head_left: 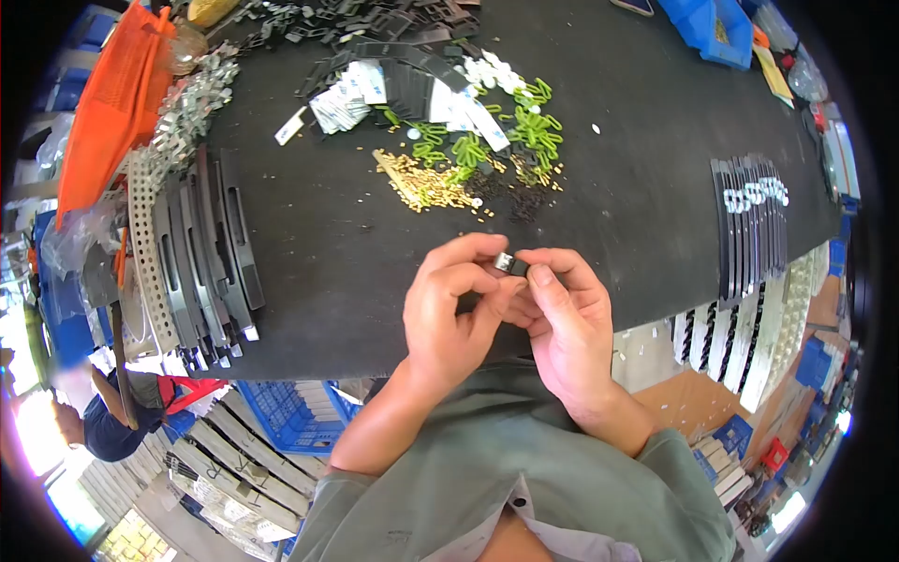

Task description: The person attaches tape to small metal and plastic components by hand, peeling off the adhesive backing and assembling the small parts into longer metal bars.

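Note:
Close in front of my chest, above the near part of the black table, my two hands meet at a small part with a shiny metal piece and a dark piece (506, 262). My left hand (449, 304) pinches its metal side between thumb and fingers. On the dark side, the thumb and fingers of my right hand (569, 323) are closed. Its exact kind is too small to make out. Beyond my hands lie a heap of small brass pieces (426, 185), dark screw-like bits (529, 201) and bright green loops (536, 131).
Long dark strips (211, 248) stand in a row at the left, by a pile of small metal parts (195, 103). More strips with white round pieces (749, 225) lie at the right. A blue bin (712, 33) sits at the far right. A person (117, 417) is at lower left.

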Available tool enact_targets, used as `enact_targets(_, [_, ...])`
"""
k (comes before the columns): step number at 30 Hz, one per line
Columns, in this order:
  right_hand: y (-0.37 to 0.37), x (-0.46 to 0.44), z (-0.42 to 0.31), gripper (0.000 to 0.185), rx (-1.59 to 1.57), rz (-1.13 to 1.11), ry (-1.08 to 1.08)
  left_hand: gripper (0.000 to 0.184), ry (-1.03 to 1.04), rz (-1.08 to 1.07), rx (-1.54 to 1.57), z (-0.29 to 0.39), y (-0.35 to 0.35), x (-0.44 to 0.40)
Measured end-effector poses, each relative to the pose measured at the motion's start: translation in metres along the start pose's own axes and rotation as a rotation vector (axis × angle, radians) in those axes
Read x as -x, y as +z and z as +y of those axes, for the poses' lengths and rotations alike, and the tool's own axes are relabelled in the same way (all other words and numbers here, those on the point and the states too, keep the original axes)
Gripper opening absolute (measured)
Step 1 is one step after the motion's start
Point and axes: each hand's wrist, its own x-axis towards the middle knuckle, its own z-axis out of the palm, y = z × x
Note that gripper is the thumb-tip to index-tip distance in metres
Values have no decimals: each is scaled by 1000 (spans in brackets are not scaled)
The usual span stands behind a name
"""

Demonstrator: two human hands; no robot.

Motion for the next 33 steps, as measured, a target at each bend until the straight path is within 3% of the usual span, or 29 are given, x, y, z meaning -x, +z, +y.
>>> enact_targets(4, [2, 1, -9, 30, 157, 54, 98, 35, -116, -96, 58, 1, -7, -3])
enact_targets(8, [-10, -1, -9, 34, 270, 2, 86, 29, -197, -144, 131, 5, -14, -6])
enact_targets(10, [-16, -4, -8, 30, 457, 1, -34, 22, -301, -221, 235, 5, -18, -5])
enact_targets(14, [-15, -6, -10, 27, 459, -6, 3, 16, -417, -289, 397, 0, -24, -4])
enact_targets(18, [-12, -5, -5, 27, 489, 16, 7, 13, -426, -365, 280, 9, -28, -11])
enact_targets(20, [-9, -8, -6, 26, 492, 40, 25, 12, -454, -226, 334, 9, -20, -6])
enact_targets(33, [-13, -3, -15, 30, 297, -47, 169, 22, -528, -279, 393, 2, -30, -2])
